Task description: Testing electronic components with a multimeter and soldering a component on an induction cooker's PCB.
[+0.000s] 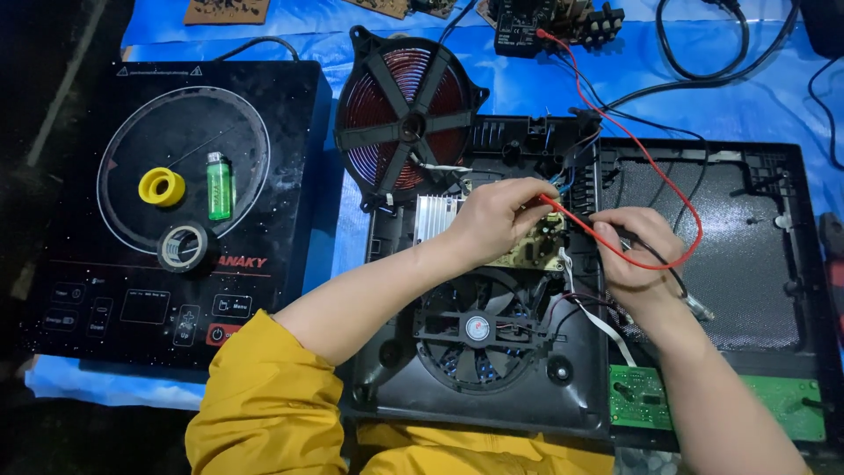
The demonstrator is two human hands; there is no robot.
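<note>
My left hand [499, 215] grips a red test probe, its tip pressed down on the beige circuit board [538, 251] inside an opened black cooker base [492, 387]. My right hand [626, 248] pinches a black probe beside the board's right edge. A red lead wire [655, 167] loops from the left probe round my right hand and up to a black meter [527, 26] at the top. A black cooling fan [477, 330] sits just below the board. A silver heat sink [437, 215] lies left of my left hand.
A red copper coil disc [406, 119] leans at the top of the base. The black glass cooker top [189, 211] at left carries a yellow tape roll [162, 186], a green lighter [218, 186] and a dark tape roll [183, 246]. A green control board [774, 398] is at right.
</note>
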